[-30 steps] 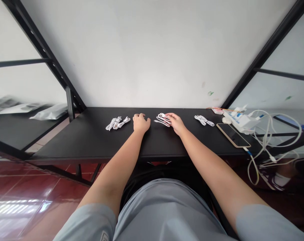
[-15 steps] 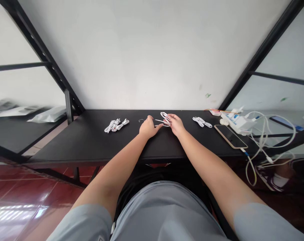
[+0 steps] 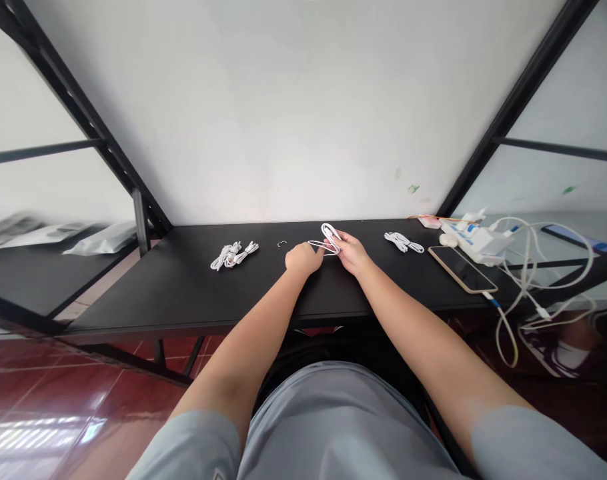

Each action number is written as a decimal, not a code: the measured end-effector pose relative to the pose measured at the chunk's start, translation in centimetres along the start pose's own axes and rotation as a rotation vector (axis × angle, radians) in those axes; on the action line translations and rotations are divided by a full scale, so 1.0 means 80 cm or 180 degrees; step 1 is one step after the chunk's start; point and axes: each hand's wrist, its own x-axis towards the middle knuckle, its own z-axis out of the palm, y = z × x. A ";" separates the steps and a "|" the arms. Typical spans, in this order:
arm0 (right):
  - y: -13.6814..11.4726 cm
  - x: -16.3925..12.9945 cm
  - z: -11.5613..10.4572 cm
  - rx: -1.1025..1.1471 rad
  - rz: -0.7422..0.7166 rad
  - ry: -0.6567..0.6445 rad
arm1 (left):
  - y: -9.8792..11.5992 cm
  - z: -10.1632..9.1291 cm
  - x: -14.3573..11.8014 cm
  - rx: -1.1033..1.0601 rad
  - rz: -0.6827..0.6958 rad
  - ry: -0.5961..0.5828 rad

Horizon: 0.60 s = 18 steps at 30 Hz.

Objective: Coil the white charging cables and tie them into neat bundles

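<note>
A looped white cable (image 3: pixel 328 231) is between my hands, above the black table. My right hand (image 3: pixel 352 252) grips its coil, fingers closed round the loops. Closed beside it, my left hand (image 3: pixel 303 259) pinches the cable's loose part at the left; the fingertips are partly hidden. A short, thin white twist tie (image 3: pixel 282 244) lies on the table just past my left hand. Farther left rests a group of bundled white cables (image 3: pixel 233 255). To the right of my right hand lies another bundled white cable (image 3: pixel 403 243).
On the right, a phone (image 3: pixel 462 269) is plugged into a cable, beside a white power strip (image 3: pixel 476 241) with chargers and tangled cords. Plastic packets (image 3: pixel 101 240) lie on a shelf at left. Black metal posts flank the black table (image 3: pixel 183 293). A person's shoe (image 3: pixel 548 350) shows at lower right.
My left hand has moved slightly right and closed more, nearer the coil. My right hand still holds the looped cable in about the same place. The view has shifted a little.
</note>
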 end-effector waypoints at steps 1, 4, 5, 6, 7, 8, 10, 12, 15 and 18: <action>0.001 0.000 0.000 -0.0017 -0.0026 -0.0009 | 0.002 0.001 -0.002 -0.0116 0.0003 0.0012; 0.002 0.001 -0.001 -0.0047 -0.0075 0.0021 | 0.004 0.002 -0.006 -0.0493 0.0129 0.0161; 0.002 0.002 -0.001 -0.0036 -0.0081 0.0029 | 0.003 0.002 -0.007 -0.0625 0.0186 0.0231; 0.002 0.002 -0.002 -0.0010 -0.0081 0.0026 | 0.003 0.002 -0.008 -0.0783 0.0230 0.0291; 0.001 0.003 -0.003 0.0025 -0.0075 0.0014 | 0.003 0.002 -0.008 -0.0980 0.0257 0.0309; 0.001 0.003 -0.004 0.0065 -0.0062 0.0006 | 0.002 0.002 -0.008 -0.1218 0.0256 0.0278; 0.001 0.003 -0.005 0.0128 -0.0038 0.0001 | 0.001 0.002 -0.008 -0.1754 0.0207 0.0066; 0.000 0.003 -0.005 0.0141 -0.0026 0.0004 | -0.001 0.005 -0.006 -0.2213 0.0138 -0.0153; 0.001 0.002 -0.004 0.0066 -0.0025 -0.0033 | -0.005 0.012 0.002 -0.2676 0.0066 -0.0144; 0.003 -0.001 -0.001 -0.0025 -0.0017 -0.0156 | -0.010 0.020 0.012 -0.3126 0.0082 -0.0124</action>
